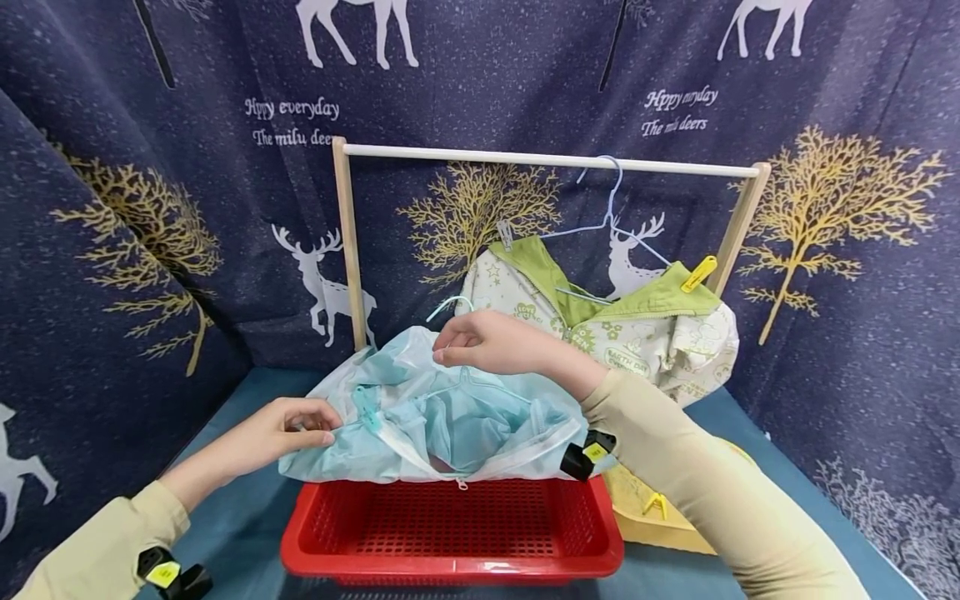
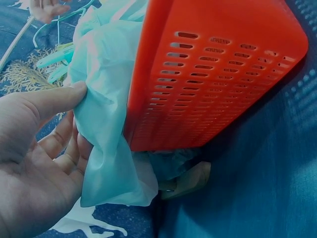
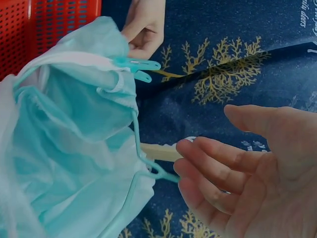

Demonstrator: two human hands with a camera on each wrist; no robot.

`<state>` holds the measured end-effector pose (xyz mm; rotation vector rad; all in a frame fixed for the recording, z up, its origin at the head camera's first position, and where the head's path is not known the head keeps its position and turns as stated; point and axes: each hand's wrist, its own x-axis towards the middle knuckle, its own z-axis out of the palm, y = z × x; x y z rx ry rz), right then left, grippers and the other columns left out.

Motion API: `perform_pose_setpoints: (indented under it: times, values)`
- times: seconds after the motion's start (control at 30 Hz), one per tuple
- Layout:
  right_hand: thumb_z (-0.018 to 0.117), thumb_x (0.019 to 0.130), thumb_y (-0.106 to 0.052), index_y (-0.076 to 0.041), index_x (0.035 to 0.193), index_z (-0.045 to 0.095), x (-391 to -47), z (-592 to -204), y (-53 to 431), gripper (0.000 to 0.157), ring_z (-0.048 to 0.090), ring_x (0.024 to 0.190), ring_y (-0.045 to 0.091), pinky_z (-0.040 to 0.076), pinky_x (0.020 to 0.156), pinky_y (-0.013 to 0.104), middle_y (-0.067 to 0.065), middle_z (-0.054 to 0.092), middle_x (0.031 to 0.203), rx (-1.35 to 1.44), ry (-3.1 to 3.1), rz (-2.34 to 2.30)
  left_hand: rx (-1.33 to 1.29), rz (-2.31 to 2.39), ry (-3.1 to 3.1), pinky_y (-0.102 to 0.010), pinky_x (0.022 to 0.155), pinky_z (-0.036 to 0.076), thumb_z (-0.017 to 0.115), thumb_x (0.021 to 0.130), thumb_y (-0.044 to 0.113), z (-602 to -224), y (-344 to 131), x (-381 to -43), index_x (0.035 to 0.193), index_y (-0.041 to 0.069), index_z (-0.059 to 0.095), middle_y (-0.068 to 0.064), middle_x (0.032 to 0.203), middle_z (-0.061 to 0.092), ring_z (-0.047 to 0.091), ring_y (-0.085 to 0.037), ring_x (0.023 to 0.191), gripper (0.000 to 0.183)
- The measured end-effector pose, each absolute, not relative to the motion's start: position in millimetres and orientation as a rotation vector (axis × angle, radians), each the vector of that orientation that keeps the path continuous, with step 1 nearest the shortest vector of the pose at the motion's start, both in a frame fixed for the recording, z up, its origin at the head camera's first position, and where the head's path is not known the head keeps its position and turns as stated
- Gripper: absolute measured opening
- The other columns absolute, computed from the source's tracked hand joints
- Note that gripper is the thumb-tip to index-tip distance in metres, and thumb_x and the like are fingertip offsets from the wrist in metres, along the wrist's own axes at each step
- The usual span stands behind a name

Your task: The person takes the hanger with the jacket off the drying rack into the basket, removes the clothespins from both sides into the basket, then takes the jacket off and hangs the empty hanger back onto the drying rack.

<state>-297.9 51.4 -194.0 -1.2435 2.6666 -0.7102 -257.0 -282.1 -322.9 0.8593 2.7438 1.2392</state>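
Note:
A light blue jacket (image 1: pixel 480 417) with a white zip edge lies spread over a red basket, with a pale teal hanger (image 1: pixel 465 379) inside its neck. A teal clothespin (image 1: pixel 367 407) clips the collar on the left. My left hand (image 1: pixel 288 429) pinches the jacket's left shoulder beside that clothespin, its thumb (image 2: pixel 74 94) on the cloth in the left wrist view. Over the hanger's neck is my right hand (image 1: pixel 487 342). In the right wrist view its fingers (image 3: pixel 213 173) are loosely bent beside the hanger's stem, the thumb held apart.
The red basket (image 1: pixel 450 567) stands in front. Behind is a wooden rack with a white rail (image 1: pixel 480 156). A blue hanger (image 1: pixel 609 204) on it carries a white patterned jacket (image 1: pixel 525 304) with green collar and clothespins. A yellow container (image 1: pixel 660 529) sits right, partly behind my right arm.

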Motion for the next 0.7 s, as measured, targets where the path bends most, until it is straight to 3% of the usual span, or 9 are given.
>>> perform_pose_setpoints:
  times: [0.5, 0.7]
  values:
    - [0.056, 0.101, -0.027, -0.012, 0.118, 0.069, -301, -215, -6, 0.026, 0.069, 0.107, 0.016, 0.052, 0.086, 0.021, 0.004, 0.074, 0.113, -1.265, 2.643, -0.637, 0.877, 1.25, 2.738, -0.024, 0.07, 0.049, 0.064, 0.096, 0.018, -323, -283, -256, 0.104, 0.01, 0.068, 0.0, 0.093, 0.065, 0.058, -0.004, 0.081, 0.013]
    - [0.058, 0.1, -0.028, -0.008, 0.112, 0.072, -303, -232, -27, 0.027, 0.062, 0.081, 0.005, 0.047, 0.073, 0.014, 0.005, 0.075, 0.104, -1.352, 2.652, -0.607, 0.861, 1.257, 2.717, -0.024, 0.07, 0.049, 0.064, 0.096, 0.018, -323, -283, -256, 0.105, 0.01, 0.068, -0.002, 0.094, 0.065, 0.058, -0.005, 0.081, 0.013]
